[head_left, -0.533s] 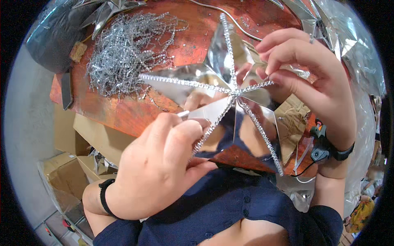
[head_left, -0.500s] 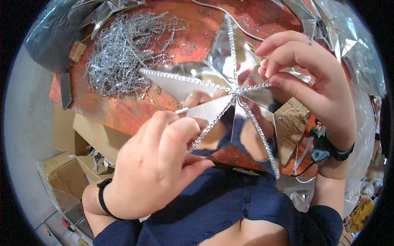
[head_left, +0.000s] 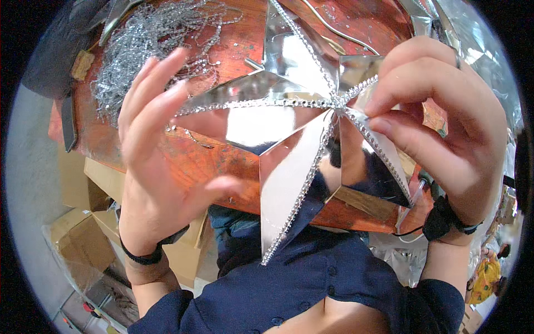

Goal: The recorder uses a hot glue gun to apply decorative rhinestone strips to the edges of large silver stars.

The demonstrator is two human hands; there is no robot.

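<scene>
A shiny silver five-pointed star (head_left: 297, 133) hangs tilted above the table, its ridges trimmed with beaded silver strips that meet near its middle. My right hand (head_left: 439, 111) pinches it with thumb and forefinger by the ridge just right of the centre. One point of the star is partly hidden behind those fingers. My left hand (head_left: 161, 150) is off the star, beside its left point, with fingers spread and nothing in them. Just behind my left fingertips lies a tangled heap of silver bead strands (head_left: 150, 50) on the table.
The reddish wooden table (head_left: 222, 172) has a worn surface. A white cord (head_left: 339, 33) runs across its far side. More silver star pieces (head_left: 423, 25) lie at the far right. Open cardboard boxes (head_left: 83, 239) stand at the lower left. Clear plastic wrap (head_left: 478, 33) hangs along the right.
My left hand has let go of the star's lower-left point, moved up and left, and opened. The star has turned counterclockwise and come closer, still in my right hand.
</scene>
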